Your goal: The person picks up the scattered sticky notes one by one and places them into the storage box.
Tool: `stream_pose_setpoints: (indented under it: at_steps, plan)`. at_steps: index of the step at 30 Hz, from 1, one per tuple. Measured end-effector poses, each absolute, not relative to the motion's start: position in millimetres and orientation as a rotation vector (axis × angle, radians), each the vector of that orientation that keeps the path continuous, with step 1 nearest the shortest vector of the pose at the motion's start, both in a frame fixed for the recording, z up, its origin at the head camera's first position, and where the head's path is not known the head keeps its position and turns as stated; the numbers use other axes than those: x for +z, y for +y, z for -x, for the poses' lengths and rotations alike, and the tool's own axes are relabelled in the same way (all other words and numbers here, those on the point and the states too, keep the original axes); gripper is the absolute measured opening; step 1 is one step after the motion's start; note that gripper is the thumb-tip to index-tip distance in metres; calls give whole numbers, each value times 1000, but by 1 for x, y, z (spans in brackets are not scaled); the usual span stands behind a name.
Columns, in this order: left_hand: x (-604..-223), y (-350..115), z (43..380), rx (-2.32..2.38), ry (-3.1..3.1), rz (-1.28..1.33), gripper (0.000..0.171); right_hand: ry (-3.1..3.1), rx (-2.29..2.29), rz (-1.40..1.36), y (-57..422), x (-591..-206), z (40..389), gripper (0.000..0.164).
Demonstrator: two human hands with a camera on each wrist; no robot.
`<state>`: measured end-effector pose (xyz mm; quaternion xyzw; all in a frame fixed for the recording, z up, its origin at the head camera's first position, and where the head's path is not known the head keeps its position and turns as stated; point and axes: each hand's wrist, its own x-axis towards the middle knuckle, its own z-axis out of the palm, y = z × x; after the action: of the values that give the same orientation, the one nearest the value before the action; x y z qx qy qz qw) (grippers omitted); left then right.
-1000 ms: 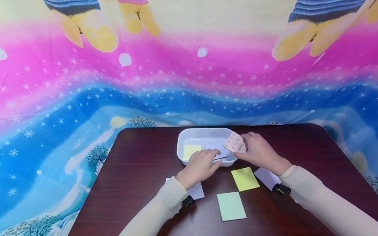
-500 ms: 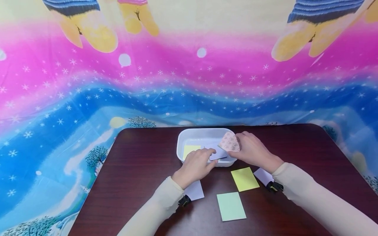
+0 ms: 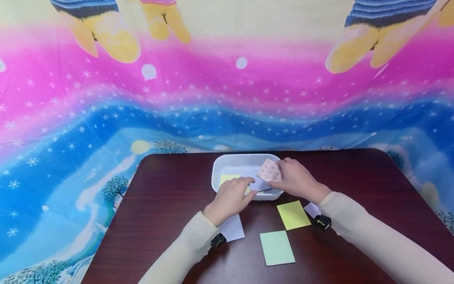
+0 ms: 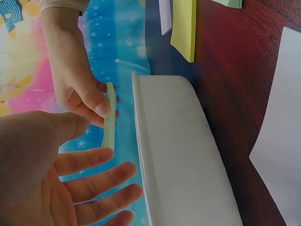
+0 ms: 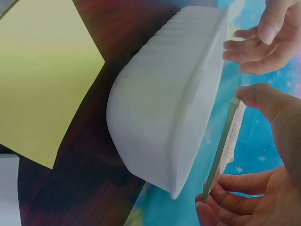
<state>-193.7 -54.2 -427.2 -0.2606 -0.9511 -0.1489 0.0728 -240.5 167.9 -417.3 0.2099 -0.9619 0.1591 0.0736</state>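
Observation:
My right hand (image 3: 299, 179) pinches a sticky note pad (image 3: 269, 170) with a pink patterned face, tilted above the right side of a white plastic tub (image 3: 237, 162). The right wrist view shows the pad's pale green edge (image 5: 221, 148), with the thumb at one end and fingertips at the other. My left hand (image 3: 230, 197) hovers over the tub's front rim, and in the left wrist view its fingers (image 4: 101, 181) are spread and hold nothing. Inside the tub lie a pale yellow pad (image 3: 229, 178) and a lilac one (image 3: 260, 184), both partly hidden by my hands.
On the dark wooden table (image 3: 170, 197), a yellow pad (image 3: 293, 215) and a mint green pad (image 3: 277, 247) lie in front of the tub. A lilac pad (image 3: 234, 228) is partly under my left wrist, another (image 3: 312, 210) beside my right wrist. A printed cloth (image 3: 198, 86) hangs behind.
My right hand has carried the patterned pad leftward, from the tub's right edge to over its inside. The left hand has drawn back slightly to the left.

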Motion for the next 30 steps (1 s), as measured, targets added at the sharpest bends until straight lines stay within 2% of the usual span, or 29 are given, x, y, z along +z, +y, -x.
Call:
stream_pose_setpoints:
  at_steps: [30]
  plan:
    - [-427, -65, 202, -449, -2852, 728, 39, -3031, 400, -701, 142, -428, 265, 52]
